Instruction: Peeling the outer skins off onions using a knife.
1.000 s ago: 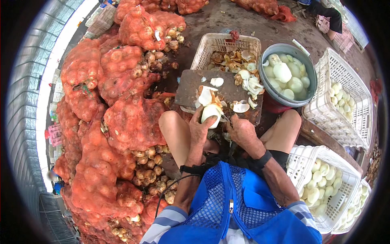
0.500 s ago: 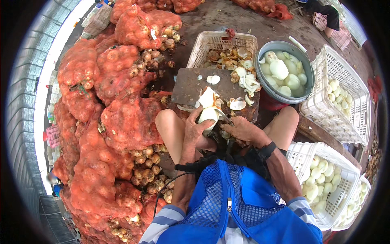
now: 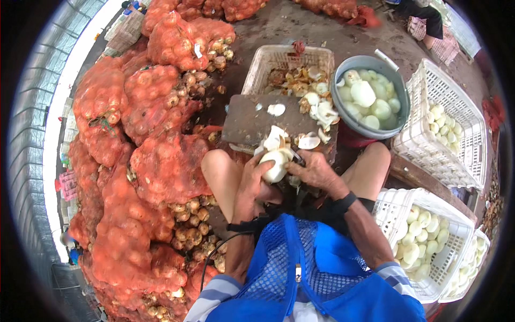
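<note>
Between my knees, my left hand (image 3: 254, 176) is closed round a white, mostly peeled onion (image 3: 275, 167). My right hand (image 3: 315, 170) is closed on a small knife (image 3: 296, 158), most of it hidden by the fingers, and its thumb rests against the onion's right side. Loose peel (image 3: 276, 138) stands at the onion's far side, over the near edge of a dark board (image 3: 247, 126). More white peel (image 3: 324, 114) and a curved piece of skin (image 3: 308, 141) lie on the board's right part.
Red mesh sacks of onions (image 3: 169, 169) pile up on the left, with loose unpeeled onions (image 3: 188, 231) beside them. Behind the board stands a crate of skins (image 3: 257, 59). At right are a bucket (image 3: 398, 129) of peeled onions in water and white crates (image 3: 472, 166) holding peeled onions.
The onion has turned in my left hand and sits slightly nearer to me, showing more bare white surface. My right hand has come closer, its thumb now against the onion.
</note>
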`<state>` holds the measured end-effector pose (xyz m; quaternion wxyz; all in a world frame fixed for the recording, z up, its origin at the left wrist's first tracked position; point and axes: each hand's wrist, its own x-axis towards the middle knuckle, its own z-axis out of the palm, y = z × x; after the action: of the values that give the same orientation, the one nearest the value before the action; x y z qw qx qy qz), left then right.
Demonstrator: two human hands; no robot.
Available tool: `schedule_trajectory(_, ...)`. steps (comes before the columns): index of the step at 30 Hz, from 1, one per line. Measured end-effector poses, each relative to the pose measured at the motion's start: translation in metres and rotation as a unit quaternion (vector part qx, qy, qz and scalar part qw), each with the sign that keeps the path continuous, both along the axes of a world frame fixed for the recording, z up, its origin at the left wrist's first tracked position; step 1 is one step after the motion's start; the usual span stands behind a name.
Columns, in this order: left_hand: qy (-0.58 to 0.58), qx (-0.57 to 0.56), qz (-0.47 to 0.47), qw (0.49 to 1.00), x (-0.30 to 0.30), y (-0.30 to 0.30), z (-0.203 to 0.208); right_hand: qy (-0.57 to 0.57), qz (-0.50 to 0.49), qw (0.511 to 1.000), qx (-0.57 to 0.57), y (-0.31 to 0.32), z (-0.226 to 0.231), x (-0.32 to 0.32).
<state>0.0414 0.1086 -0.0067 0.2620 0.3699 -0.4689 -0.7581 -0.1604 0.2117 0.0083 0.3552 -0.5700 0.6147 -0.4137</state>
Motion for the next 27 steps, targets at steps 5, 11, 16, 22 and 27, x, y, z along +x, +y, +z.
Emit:
schedule_trajectory(5,-0.186,-0.554,-0.181,0.791,0.041,-0.005,-0.048,-0.152,-0.147,0.97,-0.123,-0.001,-0.046,0.027)
schedule_trajectory(11,0.045,0.027,-0.019,0.998,-0.01,0.026,-0.013,-0.049,-0.152,0.978,-0.135,0.002,-0.01,0.018)
schedule_trajectory(16,0.076,0.145,0.005,0.986,-0.033,0.027,0.0,0.106,-0.129,0.981,-0.102,-0.009,-0.01,0.01)
schedule_trajectory(22,0.074,0.147,0.013,0.986,-0.027,0.021,-0.022,0.125,-0.097,0.984,-0.076,-0.019,-0.008,0.008)
schedule_trajectory(27,0.032,0.054,0.021,0.998,-0.026,0.028,-0.007,0.202,-0.077,0.974,-0.063,-0.016,-0.022,0.004)
